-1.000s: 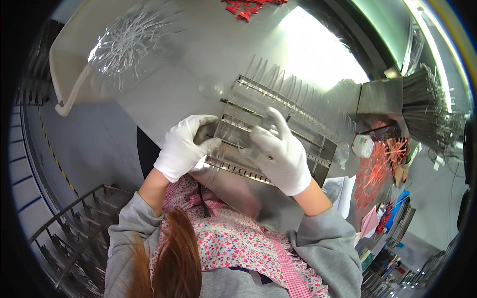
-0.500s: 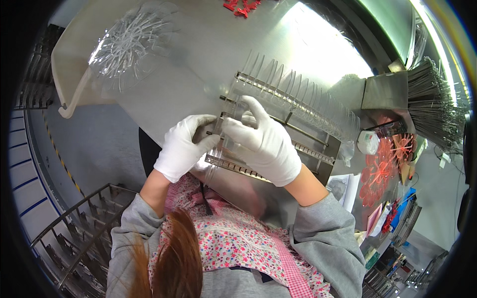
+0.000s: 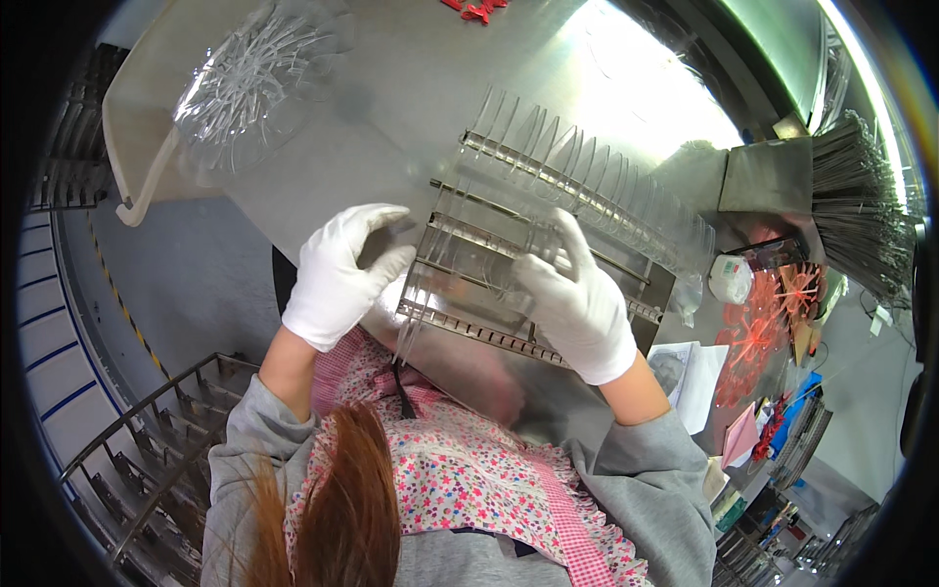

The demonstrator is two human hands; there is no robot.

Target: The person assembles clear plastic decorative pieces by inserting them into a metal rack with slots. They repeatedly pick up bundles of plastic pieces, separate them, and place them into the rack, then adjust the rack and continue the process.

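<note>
A metal rack with slotted rails lies on the steel table in front of me. Clear thin plastic discs stand upright in a row along its far side. My right hand, in a white glove, is over the rack's near row, its thumb and fingers curled around a see-through plastic piece whose outline is hard to make out. My left hand, also gloved, hovers beside the rack's left end, with thumb and fingers apart and nothing visible between them. Some clear pieces stand at that left end.
A pile of clear plastic pieces lies at the far left of the steel table. Right of the rack are a white roll, red translucent pieces, papers and a bin of thin metal rods. A metal frame stands at lower left.
My hands have moved apart: the left away from the rack's left end, the right along the rack to the right. The slots between them are now uncovered.
</note>
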